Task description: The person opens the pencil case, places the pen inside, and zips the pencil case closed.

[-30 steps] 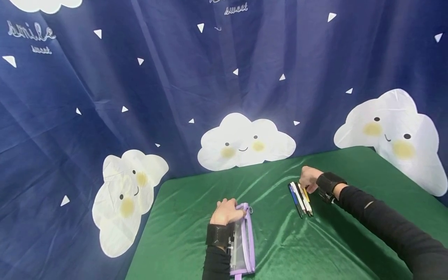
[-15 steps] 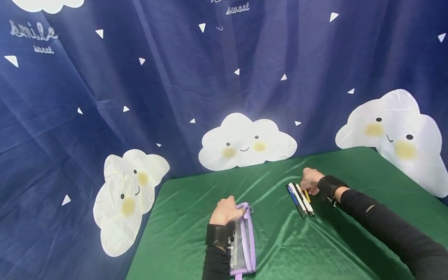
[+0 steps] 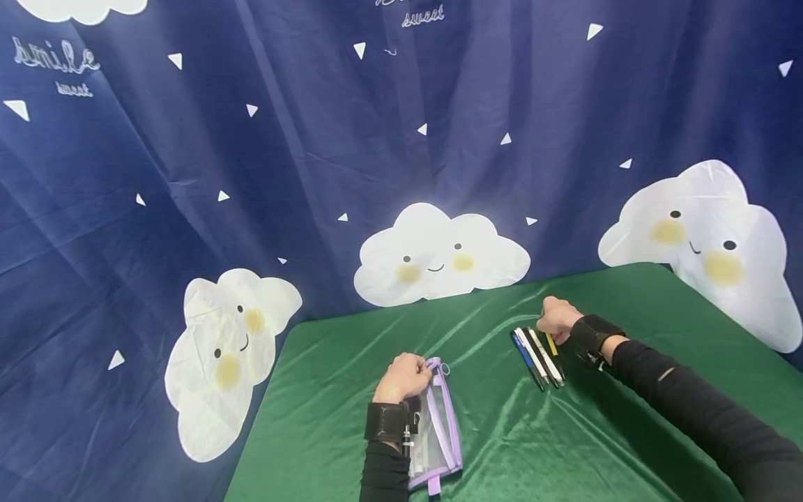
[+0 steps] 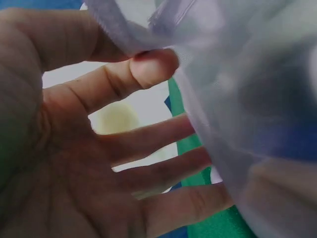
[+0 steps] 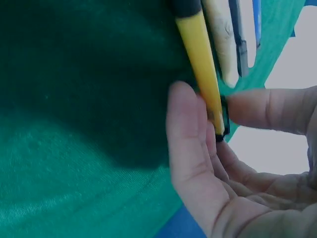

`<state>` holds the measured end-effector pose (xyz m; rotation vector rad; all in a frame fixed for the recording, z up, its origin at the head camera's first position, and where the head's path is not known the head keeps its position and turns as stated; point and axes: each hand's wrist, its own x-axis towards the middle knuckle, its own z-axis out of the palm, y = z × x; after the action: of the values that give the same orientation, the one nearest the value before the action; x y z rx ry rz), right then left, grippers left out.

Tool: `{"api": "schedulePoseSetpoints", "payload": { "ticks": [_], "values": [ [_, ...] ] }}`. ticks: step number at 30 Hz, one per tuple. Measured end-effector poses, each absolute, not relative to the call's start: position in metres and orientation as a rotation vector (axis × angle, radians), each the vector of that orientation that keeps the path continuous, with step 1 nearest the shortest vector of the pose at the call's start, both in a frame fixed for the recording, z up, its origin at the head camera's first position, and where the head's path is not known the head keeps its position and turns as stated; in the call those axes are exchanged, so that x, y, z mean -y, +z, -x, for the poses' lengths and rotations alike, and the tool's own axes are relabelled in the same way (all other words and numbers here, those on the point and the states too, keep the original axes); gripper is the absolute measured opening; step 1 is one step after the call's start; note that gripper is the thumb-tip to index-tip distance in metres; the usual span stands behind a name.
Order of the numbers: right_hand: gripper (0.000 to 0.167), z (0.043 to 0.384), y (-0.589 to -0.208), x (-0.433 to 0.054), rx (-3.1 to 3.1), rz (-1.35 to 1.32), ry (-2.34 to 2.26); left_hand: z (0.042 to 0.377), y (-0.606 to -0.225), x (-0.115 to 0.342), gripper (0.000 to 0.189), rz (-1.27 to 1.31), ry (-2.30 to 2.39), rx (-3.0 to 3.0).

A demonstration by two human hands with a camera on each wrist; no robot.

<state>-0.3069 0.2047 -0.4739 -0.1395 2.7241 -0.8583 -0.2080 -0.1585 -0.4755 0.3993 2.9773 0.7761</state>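
My left hand (image 3: 401, 380) pinches the far end of a see-through mesh pencil case (image 3: 453, 446) with purple trim, its thumb and index finger on the rim. In the left wrist view the other fingers pass behind the mesh (image 4: 247, 99). White items and a pen show faintly inside. On the right, my right hand (image 3: 558, 319) holds the clip end of a yellow pen (image 5: 200, 59) with black ends between thumb and fingers. To the pen's left lie several others side by side: a blue pen (image 3: 524, 354), white ones and a dark one.
A green cloth (image 3: 339, 404) with soft wrinkles covers the table. Behind it hangs a dark blue curtain (image 3: 326, 139) printed with smiling clouds. A metal ring (image 3: 445, 369) hangs at the case's far end.
The case's far end has lifted and its near end has swung slightly right under my left hand. My right hand stays by the pens; the yellow pen now shows slightly apart from the others.
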Motion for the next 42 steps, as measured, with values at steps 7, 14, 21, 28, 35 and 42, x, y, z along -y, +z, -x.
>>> {"api": "schedulePoseSetpoints", "payload": {
  "ticks": [7, 14, 21, 28, 35, 42],
  "values": [
    [0.044, 0.307, -0.456, -0.203, -2.849, 0.160, -0.960, 0.208, -0.477, 0.154, 0.031, -0.404, 0.736, -3.007],
    [0.046, 0.306, -0.438, -0.194, -2.909, 0.196, -1.063, 0.206, -0.478, 0.151, 0.033, -0.357, 0.694, -3.009],
    [0.042, 0.305, -0.433, -0.179, -2.835, 0.310, -1.235, 0.205, -0.477, 0.148, 0.028, -0.344, 0.712, -3.015],
    [0.039, 0.302, -0.429, -0.163, -2.770, 0.325, -1.357, 0.206, -0.473, 0.149, 0.033, -0.310, 0.708, -2.998],
    [0.040, 0.297, -0.426, -0.143, -2.695, 0.289, -1.495, 0.206, -0.472, 0.149, 0.034, -0.320, 0.713, -2.971],
    [0.038, 0.295, -0.430, -0.125, -2.534, 0.275, -1.684, 0.206, -0.471, 0.149, 0.030, -0.334, 0.729, -2.936]
  ]
}}
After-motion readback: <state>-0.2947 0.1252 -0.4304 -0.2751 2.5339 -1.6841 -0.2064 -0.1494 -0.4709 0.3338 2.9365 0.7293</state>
